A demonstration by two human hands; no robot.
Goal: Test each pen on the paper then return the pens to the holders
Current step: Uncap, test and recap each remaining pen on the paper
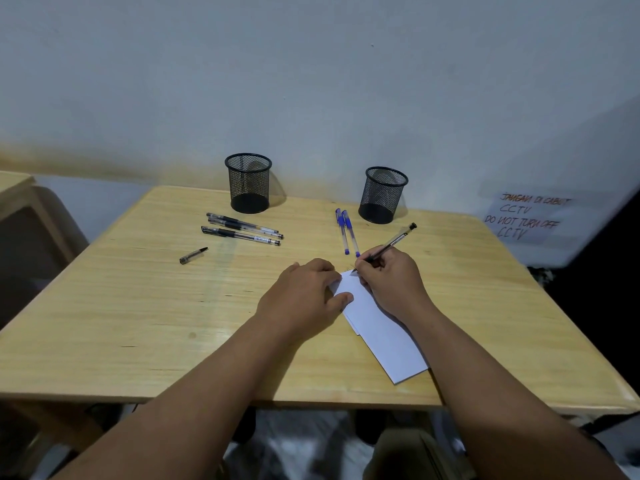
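My right hand [391,282] grips a black pen [391,242] with its tip touching the top corner of the white paper [384,334]. My left hand [304,299] lies flat on the paper's left edge and holds it down. A loose black pen cap [193,255] lies to the left. Three black pens [242,229] lie side by side in front of the left mesh holder [248,183]. Two blue pens [347,232] lie beside the right mesh holder [383,195]. Both holders look empty.
The wooden table [138,323] stands against a white wall. A handwritten CCTV notice [526,216] hangs at the right. Another wooden piece of furniture [20,202] stands at the far left. Fabric and dark objects lie below the table's front edge.
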